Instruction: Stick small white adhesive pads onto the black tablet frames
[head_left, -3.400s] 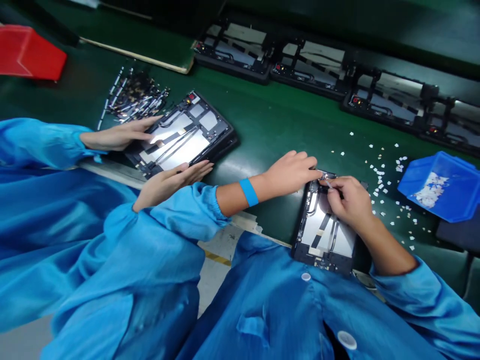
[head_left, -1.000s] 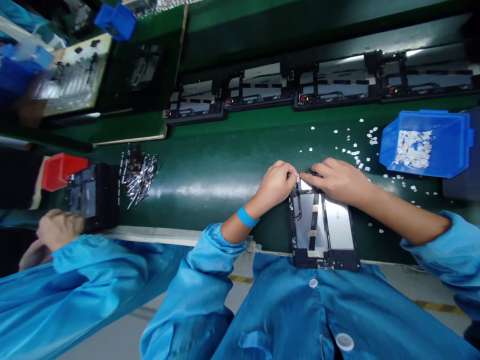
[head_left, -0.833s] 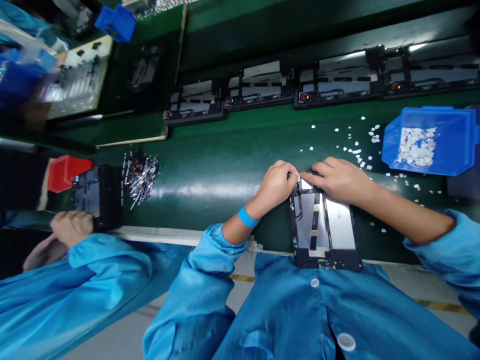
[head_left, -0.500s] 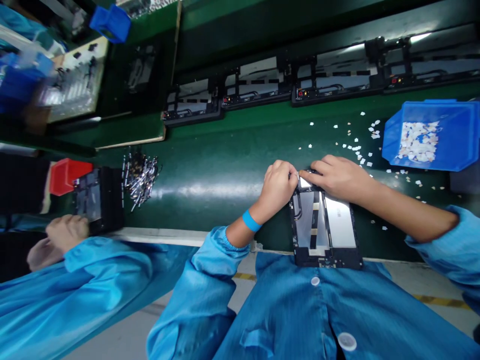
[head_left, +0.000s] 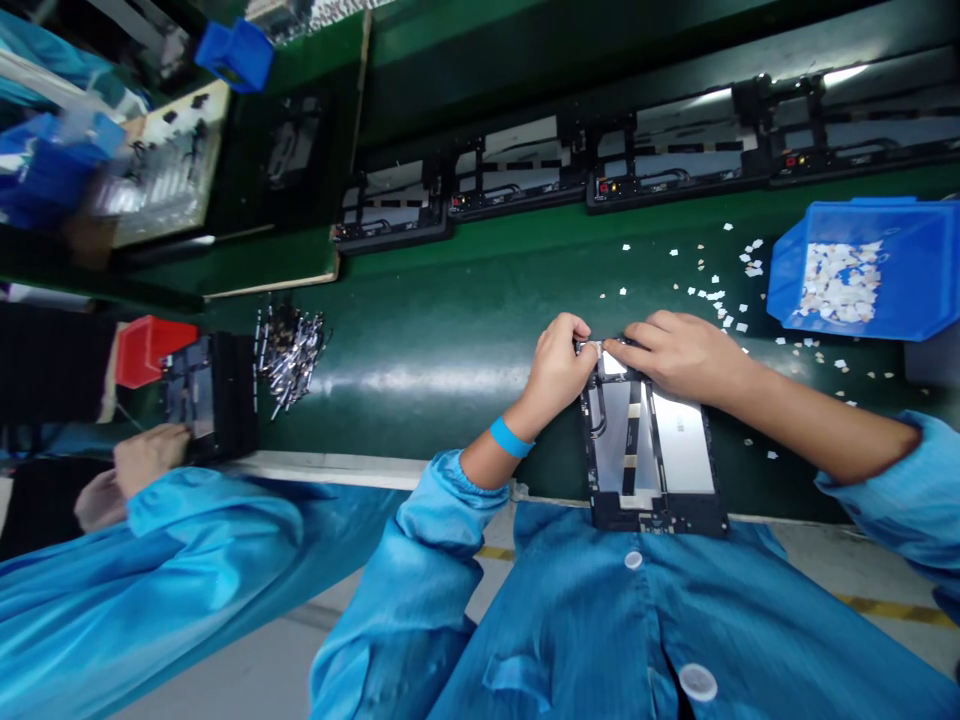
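An opened tablet chassis (head_left: pixel 652 455) with silver plates and black flex strips lies on the green belt at its near edge. My left hand (head_left: pixel 559 365) is curled at the chassis's top left corner, fingers pinched on a small pale piece. My right hand (head_left: pixel 679 355) rests over the top edge, fingertips pressed together against the same spot. The fingertips of both hands meet there; what they pinch is too small to name.
A blue bin (head_left: pixel 870 270) of white scraps sits far right, with scraps scattered on the belt (head_left: pixel 450 340). More chassis (head_left: pixel 525 170) line the far side. A co-worker's hand (head_left: pixel 146 455) holds another chassis (head_left: pixel 206 395) at left, beside a pile of metal parts (head_left: pixel 289 345) and a red bin (head_left: pixel 146 345).
The view swung from the co-worker's area to centre on my chassis. In the last second my hands stayed pinched at the chassis's top edge, shifting only slightly.
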